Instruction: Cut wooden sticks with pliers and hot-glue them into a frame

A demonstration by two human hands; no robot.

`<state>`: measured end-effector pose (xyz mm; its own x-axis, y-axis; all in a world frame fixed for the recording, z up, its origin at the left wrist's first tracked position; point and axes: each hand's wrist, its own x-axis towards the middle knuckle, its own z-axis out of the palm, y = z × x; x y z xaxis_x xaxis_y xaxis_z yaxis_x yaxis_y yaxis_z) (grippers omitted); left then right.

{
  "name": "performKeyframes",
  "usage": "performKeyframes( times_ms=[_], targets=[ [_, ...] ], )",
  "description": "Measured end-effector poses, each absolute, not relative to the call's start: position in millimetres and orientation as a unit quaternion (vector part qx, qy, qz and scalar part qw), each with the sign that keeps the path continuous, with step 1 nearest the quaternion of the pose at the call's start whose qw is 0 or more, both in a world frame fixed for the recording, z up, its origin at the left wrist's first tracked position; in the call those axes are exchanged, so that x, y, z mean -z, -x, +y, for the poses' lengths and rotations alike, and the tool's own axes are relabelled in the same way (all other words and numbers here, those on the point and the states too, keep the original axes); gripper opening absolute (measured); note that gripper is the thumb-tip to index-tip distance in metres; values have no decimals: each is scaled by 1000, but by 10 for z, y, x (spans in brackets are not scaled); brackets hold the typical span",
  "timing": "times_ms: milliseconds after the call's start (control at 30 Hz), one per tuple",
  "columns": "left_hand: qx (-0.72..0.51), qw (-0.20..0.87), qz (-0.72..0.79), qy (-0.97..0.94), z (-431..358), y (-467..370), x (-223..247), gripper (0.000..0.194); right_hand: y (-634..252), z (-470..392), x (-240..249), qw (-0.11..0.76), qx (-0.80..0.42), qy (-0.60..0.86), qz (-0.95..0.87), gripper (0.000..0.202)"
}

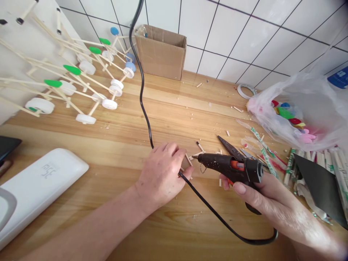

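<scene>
My right hand (274, 199) is wrapped round the handle of a black hot glue gun (221, 162), its nozzle pointing left. The nozzle tip meets or nearly meets small wooden sticks (188, 159) pinched in my left hand (164, 174). Most of what the left fingers grip is hidden behind them. The gun's black power cord (209, 207) loops below it, passes under my left hand and runs up past the back of the table. A dark-tipped stick (200, 146) lies just beyond the nozzle. Black scissors (231, 148) rest behind the gun.
Stick-built models with white wheels (86, 119) stand at the back left. A cardboard box (163, 54) is against the tiled wall. At right are a tape roll (246, 91), a plastic bag (323, 105) and a black sheet (320, 188). A white device (43, 192) lies front left.
</scene>
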<state>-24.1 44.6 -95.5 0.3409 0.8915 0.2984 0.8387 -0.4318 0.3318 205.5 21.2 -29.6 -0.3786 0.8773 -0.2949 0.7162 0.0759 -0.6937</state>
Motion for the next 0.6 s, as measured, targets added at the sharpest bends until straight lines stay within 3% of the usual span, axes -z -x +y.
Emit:
performKeyframes(
  times_ms=[600],
  targets=[
    [-218,60,530,-818,441,250,954,16,-2058,230,226,122,-390,572,-711,29]
  ],
)
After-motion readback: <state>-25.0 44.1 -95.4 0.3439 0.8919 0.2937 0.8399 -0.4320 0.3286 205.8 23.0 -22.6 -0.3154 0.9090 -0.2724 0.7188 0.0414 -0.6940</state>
